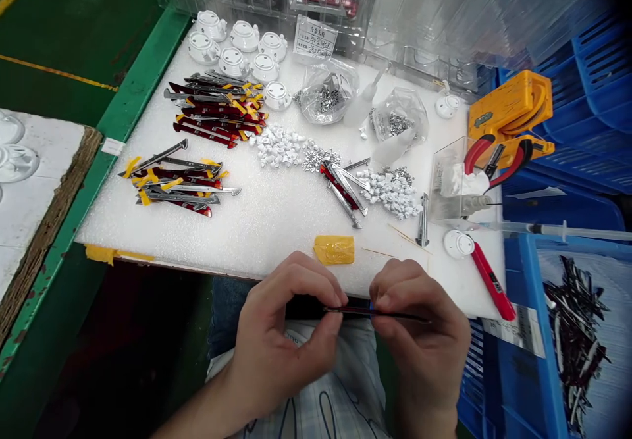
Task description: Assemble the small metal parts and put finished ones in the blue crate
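Note:
Between both hands, just off the front edge of the white foam board, a thin dark red strip (356,310) lies almost level. My left hand (291,320) pinches its left end between thumb and forefinger. Farther right along the strip, my right hand (419,324) grips it in the same way, and a thin tip sticks out past the fingers. A yellow taped block (334,249) sits on the board just beyond my left fingertips. Similar red and silver strips (345,189) lie loosely crossed at mid-board, beside heaped small white parts (392,192).
Taped strips lie in two piles (217,106) at left, below several white round parts (244,35). Bags of small metal pieces (328,93) stand behind. At right are a clear box (451,189) with pliers (494,159), a red cutter (494,281) and a blue bin (528,334).

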The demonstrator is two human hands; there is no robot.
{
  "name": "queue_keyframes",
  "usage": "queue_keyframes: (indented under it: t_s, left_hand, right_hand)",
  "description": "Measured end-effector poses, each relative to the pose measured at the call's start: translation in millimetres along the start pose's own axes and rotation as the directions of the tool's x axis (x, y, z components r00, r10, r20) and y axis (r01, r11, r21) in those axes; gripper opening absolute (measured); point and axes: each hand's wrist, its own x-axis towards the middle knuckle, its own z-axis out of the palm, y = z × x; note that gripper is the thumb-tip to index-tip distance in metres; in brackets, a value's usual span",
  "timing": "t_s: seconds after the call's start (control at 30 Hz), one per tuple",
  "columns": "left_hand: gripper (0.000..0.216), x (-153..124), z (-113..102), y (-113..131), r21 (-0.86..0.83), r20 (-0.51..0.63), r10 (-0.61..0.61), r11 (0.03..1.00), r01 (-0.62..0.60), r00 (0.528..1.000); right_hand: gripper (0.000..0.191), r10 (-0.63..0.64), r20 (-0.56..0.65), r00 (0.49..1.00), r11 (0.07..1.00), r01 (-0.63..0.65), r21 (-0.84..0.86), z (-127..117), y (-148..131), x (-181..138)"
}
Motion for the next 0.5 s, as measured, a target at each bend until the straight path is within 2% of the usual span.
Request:
queue_keyframes:
  t_s: [0.1, 0.27, 0.5]
  left_hand:
    - [0.027, -10.1, -1.3, -5.8, 0.075, 0.008, -0.055, 0.996, 0.054, 0.998]
    - [0.027, -19.4, -5.2, -9.1, 0.116, 0.079, -0.122, 0.987, 0.112, 0.989]
    - [0.019, -16.1, -8.3, -9.7, 0.123, 0.064, -0.045, 0.992, 0.037, 0.997]
  right_hand:
    - [0.017, 0.035, -0.001, 0.999, 0.993, -0.034, 0.109, 2.8, 2.8, 4.1]
    - [0.010, -0.009, 0.030, 1.000, 1.000, 0.009, 0.010, 6.9, -0.5, 9.9]
    - [0.009, -0.046, 0.056, 0.997, 0.996, 0.050, -0.071, 7.7, -2.4, 8.4]
